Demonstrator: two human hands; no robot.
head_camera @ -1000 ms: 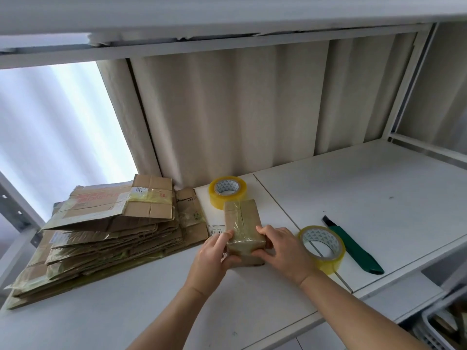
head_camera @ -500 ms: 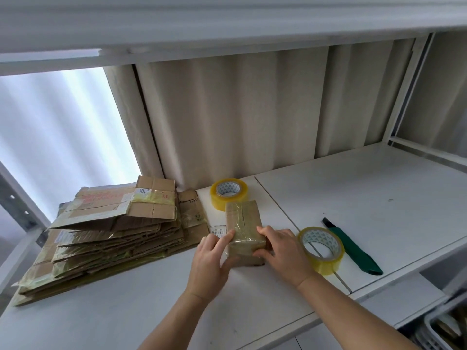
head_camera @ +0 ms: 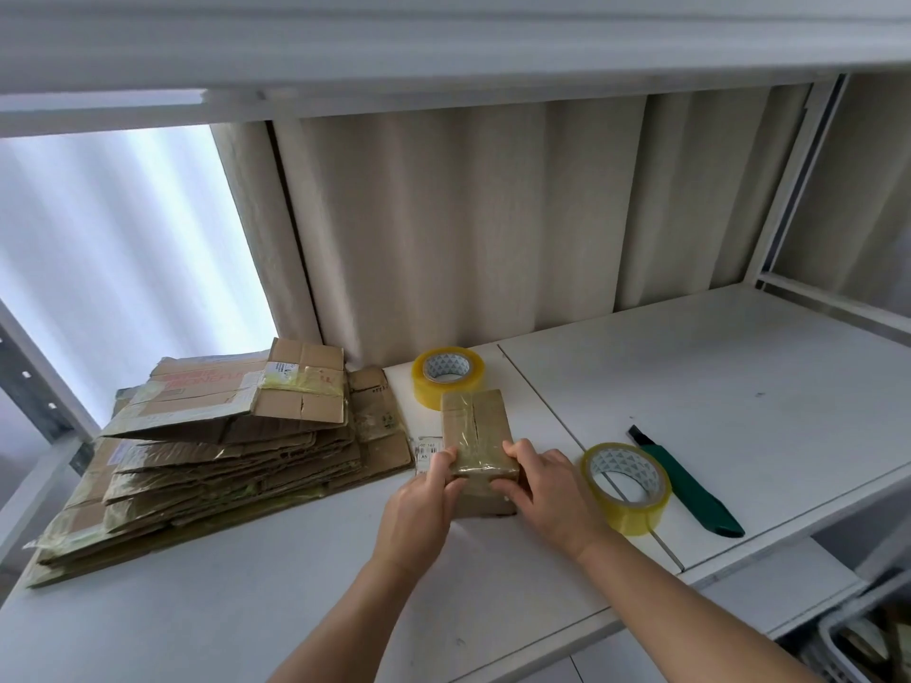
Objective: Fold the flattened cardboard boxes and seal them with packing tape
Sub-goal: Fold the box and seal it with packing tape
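Since a second ago little has moved: the left hand (head_camera: 419,510) and right hand (head_camera: 547,490) still grasp the small box (head_camera: 475,436) at mid-shelf, fingers curled over its near end, likely smoothing glossy tape onto matte cardboard. Flattened boxes (head_camera: 222,446) lie far left.

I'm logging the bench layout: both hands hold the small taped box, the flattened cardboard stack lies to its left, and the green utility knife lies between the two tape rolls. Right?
Not quite. The head view shows the green utility knife right of the nearer tape roll, not between it and the farther tape roll. The rest holds.
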